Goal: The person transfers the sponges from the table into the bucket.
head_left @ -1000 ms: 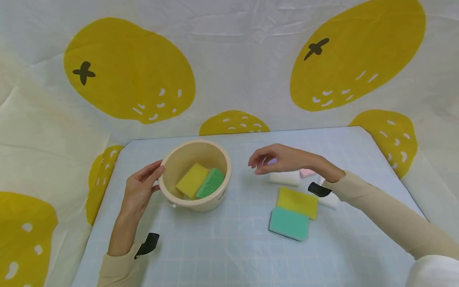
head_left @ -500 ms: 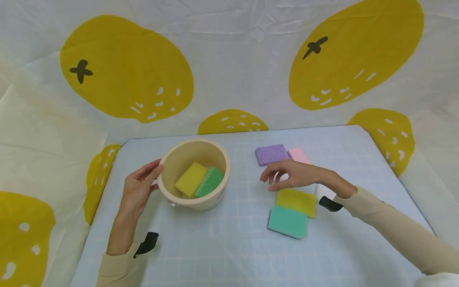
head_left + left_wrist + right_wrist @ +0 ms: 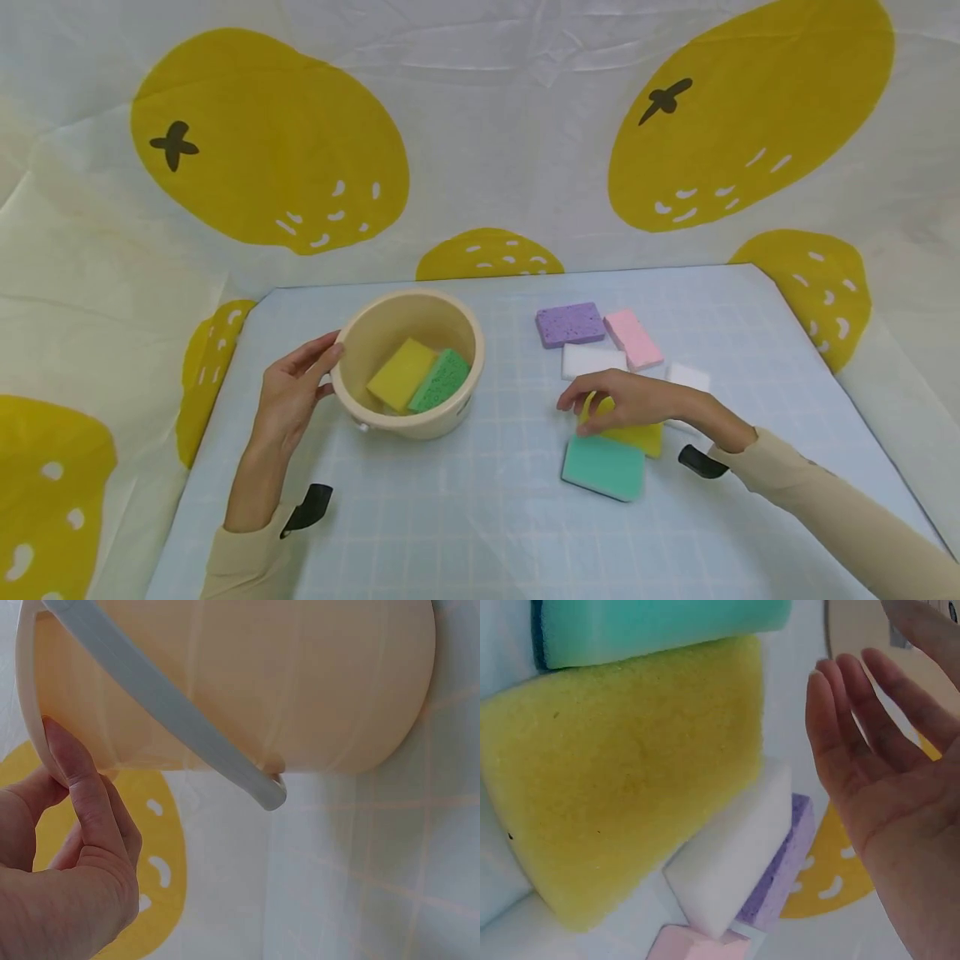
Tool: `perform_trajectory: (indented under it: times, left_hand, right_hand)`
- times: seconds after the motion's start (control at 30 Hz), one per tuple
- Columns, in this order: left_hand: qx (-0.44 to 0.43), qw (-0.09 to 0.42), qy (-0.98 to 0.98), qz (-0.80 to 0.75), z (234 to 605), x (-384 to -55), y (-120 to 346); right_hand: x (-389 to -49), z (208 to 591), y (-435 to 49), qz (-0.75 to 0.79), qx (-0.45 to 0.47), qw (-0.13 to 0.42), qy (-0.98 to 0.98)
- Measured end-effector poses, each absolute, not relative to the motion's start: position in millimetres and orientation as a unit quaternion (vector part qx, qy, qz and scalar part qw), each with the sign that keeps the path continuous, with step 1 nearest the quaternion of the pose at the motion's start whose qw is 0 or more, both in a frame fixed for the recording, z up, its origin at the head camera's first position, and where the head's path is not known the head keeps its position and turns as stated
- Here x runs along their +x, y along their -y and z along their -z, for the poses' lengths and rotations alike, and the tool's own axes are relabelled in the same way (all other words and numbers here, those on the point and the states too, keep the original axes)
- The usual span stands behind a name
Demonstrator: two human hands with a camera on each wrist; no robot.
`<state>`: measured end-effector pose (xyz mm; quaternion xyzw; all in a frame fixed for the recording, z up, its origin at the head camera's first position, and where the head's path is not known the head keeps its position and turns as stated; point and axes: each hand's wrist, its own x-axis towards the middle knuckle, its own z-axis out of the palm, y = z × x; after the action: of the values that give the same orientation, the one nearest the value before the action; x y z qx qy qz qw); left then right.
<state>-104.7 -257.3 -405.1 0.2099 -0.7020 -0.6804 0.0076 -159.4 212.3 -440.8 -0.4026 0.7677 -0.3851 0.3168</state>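
My left hand (image 3: pixel 292 396) pinches the rim of a cream bucket (image 3: pixel 438 427) at its left side. A yellow sponge (image 3: pixel 401 375) and a green sponge (image 3: pixel 441 382) lie inside the bucket. Over another yellow sponge (image 3: pixel 630 765) hovers my right hand (image 3: pixel 630 402), fingers loosely bent and nothing between them. In the head view it covers part of that sponge. A turquoise sponge (image 3: pixel 603 468) with a dark underside overlaps the yellow sponge's near edge.
Behind the right hand lie a purple sponge (image 3: pixel 570 324), a pink sponge (image 3: pixel 633 340) and a white sponge (image 3: pixel 592 361). Another white block (image 3: pixel 687 377) lies partly behind the right wrist. The bucket's pale handle (image 3: pixel 172 712) hangs down its side. A fruit-print curtain (image 3: pixel 510 167) borders the table.
My right hand has come from beside the purple sponge toward me, past the white sponge, to above the yellow sponge. The purple and pink sponges have come into view. My left hand stays on the bucket.
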Motion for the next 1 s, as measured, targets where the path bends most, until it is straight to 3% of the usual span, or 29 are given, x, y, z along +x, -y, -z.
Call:
perform_trajectory:
  times: [0.47, 1.0]
  left_hand:
    - [0.211, 0.006, 0.701, 0.682, 406, -104, 258]
    - [0.198, 0.009, 0.701, 0.685, 407, -104, 257]
  right_hand:
    - [-140, 457, -217, 0.321, -0.429, 0.295, -0.791]
    - [-132, 445, -213, 0.288, -0.449, 0.292, -0.794]
